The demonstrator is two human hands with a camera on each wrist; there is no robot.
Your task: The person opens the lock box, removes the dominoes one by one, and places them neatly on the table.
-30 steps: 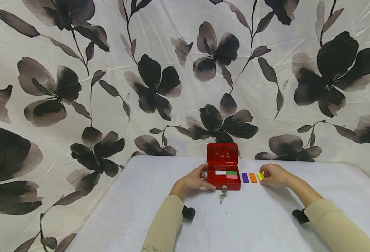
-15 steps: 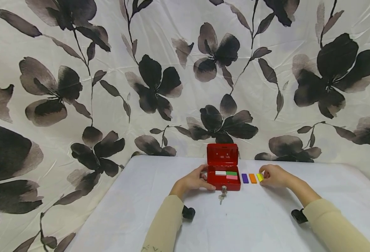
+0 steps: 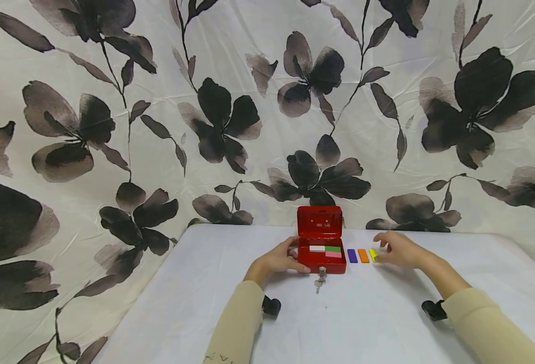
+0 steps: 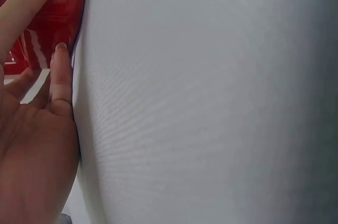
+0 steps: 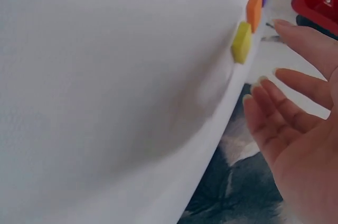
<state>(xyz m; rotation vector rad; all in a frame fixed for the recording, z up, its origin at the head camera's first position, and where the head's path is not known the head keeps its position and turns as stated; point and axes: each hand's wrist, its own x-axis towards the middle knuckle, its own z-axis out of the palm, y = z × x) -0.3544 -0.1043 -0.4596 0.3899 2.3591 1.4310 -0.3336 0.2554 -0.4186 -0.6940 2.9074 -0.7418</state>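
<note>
A red cash box (image 3: 321, 265) stands with its lid raised on the white table. Inside it lie white (image 3: 316, 248), green (image 3: 333, 249) and pink (image 3: 333, 255) blocks. My left hand (image 3: 278, 259) grips the box's left side, thumb at the front, fingers reaching behind; the left wrist view shows the fingers against the red wall (image 4: 63, 23). To the right of the box, purple (image 3: 352, 256), orange (image 3: 363, 256) and yellow (image 3: 372, 254) blocks stand in a row. My right hand (image 3: 399, 250) is beside the yellow block, fingers spread and apart from it in the right wrist view (image 5: 241, 43).
Keys (image 3: 319, 284) hang from the lock at the front of the box onto the white tablecloth (image 3: 340, 323). A floral cloth (image 3: 231, 60) hangs behind the table's far edge. A black wrist camera (image 3: 271, 306) sits on the left forearm, another (image 3: 433, 310) on the right.
My right hand has let go of the yellow block and its fingers have opened and lifted slightly. The yellow block stands by the orange one. The left hand stays on the box.
</note>
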